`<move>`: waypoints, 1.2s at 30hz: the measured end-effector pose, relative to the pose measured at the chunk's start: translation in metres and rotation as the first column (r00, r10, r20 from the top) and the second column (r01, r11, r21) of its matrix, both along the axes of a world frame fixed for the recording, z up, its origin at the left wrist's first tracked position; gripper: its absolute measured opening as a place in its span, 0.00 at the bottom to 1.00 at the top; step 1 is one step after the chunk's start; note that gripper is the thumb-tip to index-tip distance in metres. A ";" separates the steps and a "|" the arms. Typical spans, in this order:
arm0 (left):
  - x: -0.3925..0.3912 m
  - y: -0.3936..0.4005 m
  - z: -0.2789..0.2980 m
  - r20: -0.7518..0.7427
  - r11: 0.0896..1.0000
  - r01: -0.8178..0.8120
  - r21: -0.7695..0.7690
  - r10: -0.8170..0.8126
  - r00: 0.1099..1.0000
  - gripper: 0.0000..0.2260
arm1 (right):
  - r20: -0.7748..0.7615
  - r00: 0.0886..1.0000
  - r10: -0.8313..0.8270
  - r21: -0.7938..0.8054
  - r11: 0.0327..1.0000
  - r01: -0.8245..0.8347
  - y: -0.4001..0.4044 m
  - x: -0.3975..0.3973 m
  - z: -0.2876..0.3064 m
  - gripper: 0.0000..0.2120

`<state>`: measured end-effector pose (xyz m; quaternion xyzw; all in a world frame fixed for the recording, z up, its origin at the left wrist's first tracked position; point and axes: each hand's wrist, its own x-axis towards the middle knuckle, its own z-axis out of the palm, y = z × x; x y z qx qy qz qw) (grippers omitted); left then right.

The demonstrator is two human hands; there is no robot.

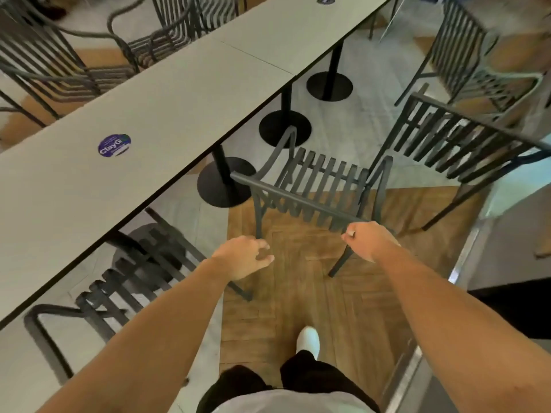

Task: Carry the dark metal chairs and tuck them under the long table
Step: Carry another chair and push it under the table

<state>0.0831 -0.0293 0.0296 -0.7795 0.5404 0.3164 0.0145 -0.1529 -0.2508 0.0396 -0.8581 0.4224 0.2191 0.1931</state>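
Note:
A dark metal slatted chair (316, 180) stands in front of me on the wooden floor, its seat pointing toward the long pale table (179, 93). My right hand (369, 238) grips the right end of its top back rail. My left hand (244, 256) hovers below and left of the rail with loosely curled fingers, holding nothing. Another dark chair (131, 275) sits tucked under the table at lower left. A third chair (456, 141) stands free to the right.
Round black pedestal bases (284, 128) stand under the table. More dark chairs (59, 61) line the table's far side, and another (477, 55) is at upper right. A metal floor strip (465, 257) and a dark wall edge lie to my right. My white shoe (308, 341) steps forward.

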 end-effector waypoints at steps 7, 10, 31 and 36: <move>-0.001 -0.069 -0.006 -0.012 0.998 0.040 -0.041 -0.041 0.999 0.24 | 0.116 0.991 -0.063 0.006 0.998 0.062 -0.051 -0.008 -0.014 0.18; 0.013 -0.097 -0.011 -0.007 0.995 0.069 -0.078 -0.070 0.998 0.24 | 0.118 0.988 -0.099 0.033 0.995 0.095 -0.063 0.001 -0.021 0.19; 0.133 -0.211 -0.091 0.053 0.956 0.294 0.029 -0.295 0.954 0.24 | -0.136 0.971 -0.198 0.225 0.948 0.225 -0.093 0.078 -0.099 0.26; 0.131 -0.220 -0.090 0.116 0.948 0.299 0.108 -0.310 0.943 0.11 | -0.174 0.970 -0.170 0.215 0.955 0.206 -0.096 0.083 -0.101 0.23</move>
